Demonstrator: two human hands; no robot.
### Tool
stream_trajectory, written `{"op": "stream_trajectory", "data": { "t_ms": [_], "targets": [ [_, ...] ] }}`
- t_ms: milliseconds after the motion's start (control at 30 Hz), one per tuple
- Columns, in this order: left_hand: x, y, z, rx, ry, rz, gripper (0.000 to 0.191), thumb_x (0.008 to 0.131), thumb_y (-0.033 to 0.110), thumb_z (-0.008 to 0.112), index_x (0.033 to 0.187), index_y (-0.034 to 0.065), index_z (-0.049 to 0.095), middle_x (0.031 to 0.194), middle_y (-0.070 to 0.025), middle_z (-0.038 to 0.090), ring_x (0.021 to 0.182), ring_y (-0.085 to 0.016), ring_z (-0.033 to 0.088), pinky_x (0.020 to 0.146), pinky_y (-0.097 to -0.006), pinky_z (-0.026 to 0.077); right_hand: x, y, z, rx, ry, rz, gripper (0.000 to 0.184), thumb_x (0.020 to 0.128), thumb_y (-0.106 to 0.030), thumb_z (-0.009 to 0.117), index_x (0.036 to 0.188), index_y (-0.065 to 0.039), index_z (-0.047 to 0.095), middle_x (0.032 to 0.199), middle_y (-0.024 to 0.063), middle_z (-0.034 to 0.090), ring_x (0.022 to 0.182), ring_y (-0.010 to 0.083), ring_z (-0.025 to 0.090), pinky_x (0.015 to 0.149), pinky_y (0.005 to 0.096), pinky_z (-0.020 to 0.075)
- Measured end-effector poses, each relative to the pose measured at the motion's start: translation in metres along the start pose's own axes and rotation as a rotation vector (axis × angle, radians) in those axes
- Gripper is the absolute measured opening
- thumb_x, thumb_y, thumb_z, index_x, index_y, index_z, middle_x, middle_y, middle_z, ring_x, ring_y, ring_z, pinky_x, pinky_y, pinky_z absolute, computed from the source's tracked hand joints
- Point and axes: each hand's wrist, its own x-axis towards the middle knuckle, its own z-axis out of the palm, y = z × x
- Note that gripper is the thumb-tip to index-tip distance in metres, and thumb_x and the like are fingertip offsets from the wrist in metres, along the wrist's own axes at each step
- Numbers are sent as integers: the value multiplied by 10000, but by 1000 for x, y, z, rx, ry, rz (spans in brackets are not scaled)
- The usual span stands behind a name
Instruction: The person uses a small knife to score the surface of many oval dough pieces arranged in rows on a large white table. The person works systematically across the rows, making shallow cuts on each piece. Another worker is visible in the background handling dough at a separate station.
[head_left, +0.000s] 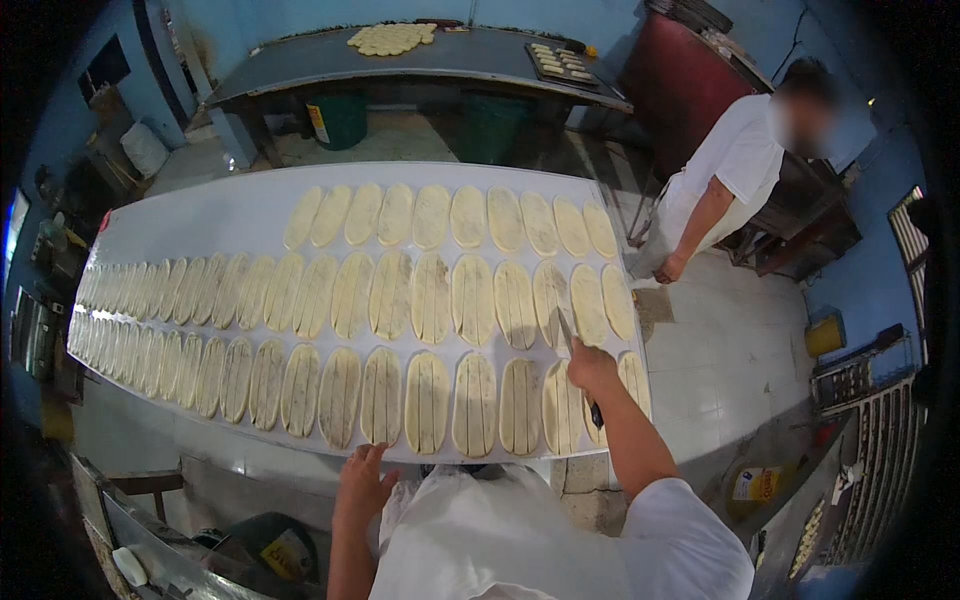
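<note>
My right hand (592, 366) grips a knife (564, 327) with a dark handle, its blade over a flat oval of dough (551, 289) in the middle row. Three rows of such ovals cover much of a white-topped table (187, 217). Lengthwise cuts mark many pieces in the front and middle rows, such as this front-row dough piece (475, 405). The back-row pieces, among them this dough oval (431, 216), show no cuts. My left hand (365, 480) rests at the table's near edge with its fingers apart, holding nothing, just below a cut dough piece (381, 397).
Another person (712, 172) in white stands beyond the table's right end. Against the back wall, a dark table (300, 64) bears dough pieces (391, 39) and a baking tray (559, 64). Green buckets (341, 120) stand beneath it. A metal rack (874, 465) is at the right.
</note>
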Motion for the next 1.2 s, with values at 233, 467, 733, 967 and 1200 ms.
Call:
{"op": "stream_trajectory", "data": {
  "t_ms": [233,467,733,967,1200],
  "targets": [
    [-10,2,-17,-50,0,-50,559,853,234,788,1341,45,589,1248,-217,619,1172,-419,593,981,-498,483,-89,-4,-3,-46,-208,108,551,921,-170,490,1467,-94,483,1192,248,694,1130,398,668,984,488,511],
    [-9,9,8,-69,22,-84,557,848,229,793,1333,44,591,1255,-209,618,1181,-410,589,985,-496,482,-83,26,-25,34,-170,54,567,954,-282,550,1484,-97,470,1231,254,676,1164,411,643,1008,491,497],
    [7,58,41,59,139,17,559,842,259,793,1319,50,589,1247,-209,624,1140,-421,602,960,-502,490,18,53,-59,66,-28,60,510,934,-197,503,1427,-65,495,1256,250,668,1162,398,654,998,484,509],
    [-2,112,38,-23,-9,-141,541,859,232,776,1330,47,584,1249,-227,622,1170,-423,591,974,-499,485,78,54,-60,47,-133,57,594,911,-127,513,1502,-89,463,1308,219,661,1221,366,636,1029,454,504],
    [-15,104,46,-24,17,-127,549,854,231,779,1332,46,581,1240,-229,623,1164,-428,591,967,-502,488,100,59,-42,59,-39,-9,414,939,-168,513,1327,-24,537,1216,224,693,1154,373,671,972,463,539]
  ]
}}
